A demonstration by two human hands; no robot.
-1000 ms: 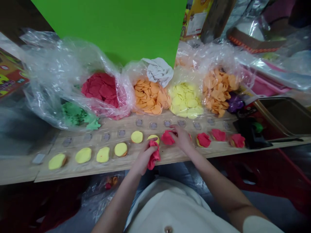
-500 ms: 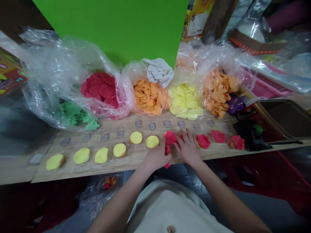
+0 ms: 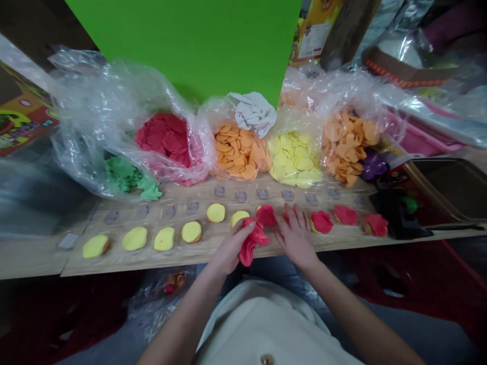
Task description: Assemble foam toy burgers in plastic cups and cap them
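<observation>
Several soft red wavy-edged pieces (image 3: 251,243) are held in my left hand (image 3: 228,249), near the front edge of the wooden table (image 3: 216,256). My right hand (image 3: 296,238) lies with fingers apart over another red piece, mostly hidden under the fingers. Between the hands, a red piece (image 3: 266,215) lies on a yellow round. Further right are more red-topped stacks (image 3: 321,222). To the left stretches a row of stacks topped with yellow rounds (image 3: 165,239), in clear plastic trays; the nearest round (image 3: 239,218) is partly covered by my left hand.
Behind the row stand clear bags of red pieces (image 3: 167,137), orange rounds (image 3: 239,152), yellow rounds (image 3: 296,157) and orange pieces (image 3: 344,147). Green pieces (image 3: 127,175) spill at the left. A green panel (image 3: 182,45) rises behind; a dark-brown tray (image 3: 452,187) sits right.
My left hand has drawn back toward the front left, bringing the red pieces in it into fuller view. My right hand stays over the same stack. The whole view has shifted slightly.
</observation>
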